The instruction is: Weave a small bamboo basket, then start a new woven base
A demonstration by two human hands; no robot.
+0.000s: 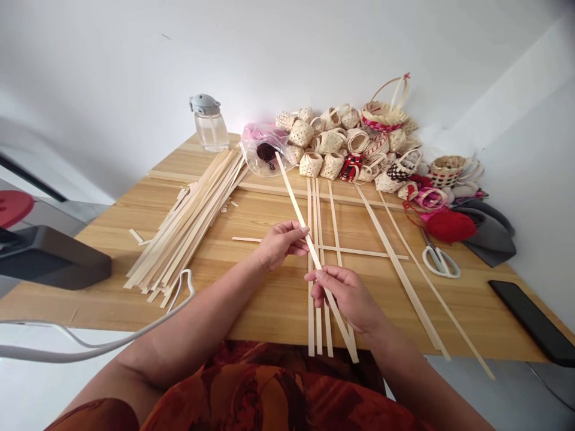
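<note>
Wood-grain table spans mid-frame; white wall fills the top; pale floor shows lower left. At centre, left hand and right hand both pinch one pale strip, slanting over the table.

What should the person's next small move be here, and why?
Probably lower the flat pale strip, held in the left hand and right hand, into line with the lengthwise strips: those lie nearly parallel on the table, with a crosswise strip meeting them, while the held one slants across them in this view.
</note>
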